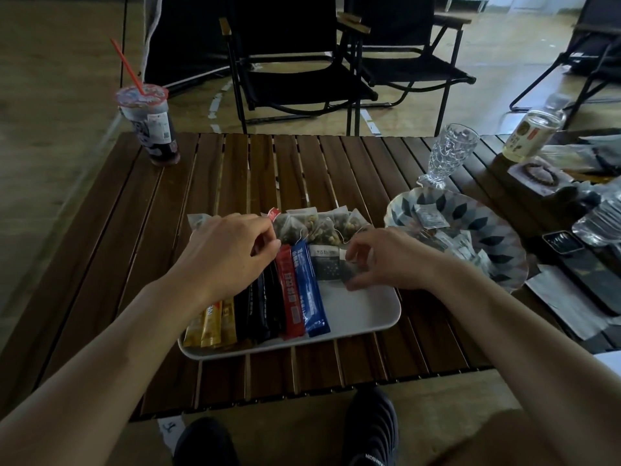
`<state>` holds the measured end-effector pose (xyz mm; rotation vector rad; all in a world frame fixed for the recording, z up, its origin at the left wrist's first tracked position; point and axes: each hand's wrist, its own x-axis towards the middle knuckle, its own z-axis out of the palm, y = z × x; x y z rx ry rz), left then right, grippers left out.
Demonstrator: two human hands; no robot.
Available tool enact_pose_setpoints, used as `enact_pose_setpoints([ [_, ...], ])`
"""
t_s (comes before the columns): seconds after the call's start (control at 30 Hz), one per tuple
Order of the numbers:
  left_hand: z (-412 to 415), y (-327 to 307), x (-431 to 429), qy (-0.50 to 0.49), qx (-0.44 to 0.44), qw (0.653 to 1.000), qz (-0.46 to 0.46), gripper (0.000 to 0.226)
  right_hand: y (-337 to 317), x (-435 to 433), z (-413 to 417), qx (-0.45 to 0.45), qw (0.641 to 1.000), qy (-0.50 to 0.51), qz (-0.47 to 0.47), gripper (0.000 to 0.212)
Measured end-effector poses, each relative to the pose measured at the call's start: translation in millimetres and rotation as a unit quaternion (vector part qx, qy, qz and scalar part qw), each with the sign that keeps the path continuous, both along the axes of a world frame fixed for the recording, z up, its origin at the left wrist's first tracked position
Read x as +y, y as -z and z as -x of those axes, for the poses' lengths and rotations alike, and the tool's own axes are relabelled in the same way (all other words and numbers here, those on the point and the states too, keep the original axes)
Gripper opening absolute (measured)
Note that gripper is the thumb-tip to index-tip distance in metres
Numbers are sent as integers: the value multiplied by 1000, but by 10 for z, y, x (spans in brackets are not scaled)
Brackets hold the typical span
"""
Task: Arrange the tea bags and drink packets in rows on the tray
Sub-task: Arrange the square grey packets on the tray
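Left hand (228,250) fingers pinch a red stick packet (289,290) on the tray (363,314). Right hand (386,260) fingers grip a dark sachet (347,274). Packet print is illegible.

Slatted table (235,169) holds tray (363,314), cup (151,126), plate (504,230).

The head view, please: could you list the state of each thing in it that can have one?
White rectangular tray: partly filled, right front bare.
Yellow, black, red and blue stick packets: lying side by side in a row.
Mesh tea bags: lined along the tray's far edge.
Left hand: grip pinched at the row's far end.
Right hand: grip closed on dark square sachet.
Patterned plate: holding small packets.
Plastic cup with red straw: upright, lidded.
Clear glass: upright, empty.
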<state>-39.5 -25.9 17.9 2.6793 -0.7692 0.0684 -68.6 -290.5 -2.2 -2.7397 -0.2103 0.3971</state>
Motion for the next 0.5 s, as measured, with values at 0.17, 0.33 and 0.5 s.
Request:
enact_pose_setpoints([
  [0.17, 11, -15, -6, 8, 9, 1000, 9, 19, 113, -24, -55, -24, 1000, -3, 13, 35],
  [0.33, 0, -10, 9, 16, 22, 1000, 7, 21, 128, -30, -101, -29, 999, -5, 18, 49],
  [0.5, -21, -2, -36, 16, 16, 1000, 1, 22, 62, -88, -85, -30, 999, -2, -11, 39],
])
